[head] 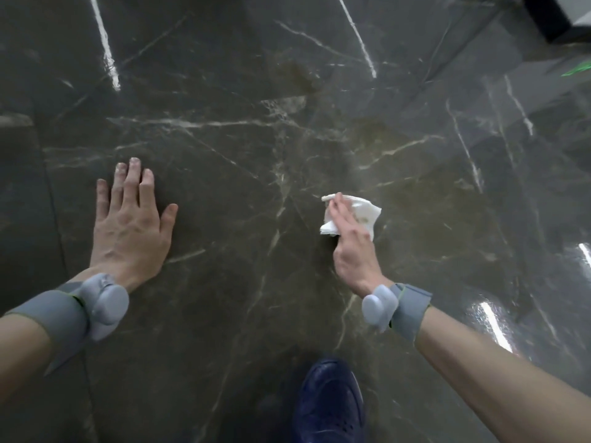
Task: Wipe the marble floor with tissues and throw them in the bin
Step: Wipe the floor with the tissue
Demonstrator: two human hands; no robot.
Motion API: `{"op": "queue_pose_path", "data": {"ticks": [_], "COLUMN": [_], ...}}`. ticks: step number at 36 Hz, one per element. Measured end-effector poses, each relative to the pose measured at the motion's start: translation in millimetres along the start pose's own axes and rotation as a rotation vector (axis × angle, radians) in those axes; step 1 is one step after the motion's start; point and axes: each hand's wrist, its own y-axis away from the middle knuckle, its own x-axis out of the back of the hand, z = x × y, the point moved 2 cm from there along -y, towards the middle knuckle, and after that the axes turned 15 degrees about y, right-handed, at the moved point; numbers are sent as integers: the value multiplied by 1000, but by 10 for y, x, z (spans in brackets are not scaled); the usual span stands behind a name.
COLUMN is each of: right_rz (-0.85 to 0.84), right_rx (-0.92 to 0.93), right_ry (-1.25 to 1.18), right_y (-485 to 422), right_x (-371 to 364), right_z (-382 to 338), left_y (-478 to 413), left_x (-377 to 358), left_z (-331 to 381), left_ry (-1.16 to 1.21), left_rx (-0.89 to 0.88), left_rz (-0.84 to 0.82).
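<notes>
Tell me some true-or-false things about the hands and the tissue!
1. The right hand presses a white tissue on the floor. True.
2. The left hand holds a tissue too. False: it lies flat on the floor, holding nothing.
3. The shoe is red. False: it is dark blue.
4. Both wrists wear grey bands. True.
</notes>
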Motion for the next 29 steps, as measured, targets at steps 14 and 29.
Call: {"op": "queue_pose_path", "data": {"ticks": [14,29], "right_rz": [-285,-453], "right_rx": [550,546], "right_ry": [-102,142], "right_y": [587,840], "right_x": [-42,356], "right_z": [-383,803], "left_y": [12,30], "left_x": [-27,44], "left_z": [-61,-133], "left_ry": [-41,-64], "left_rx": [-38,-71], "left_rz": [-6,-55]}}
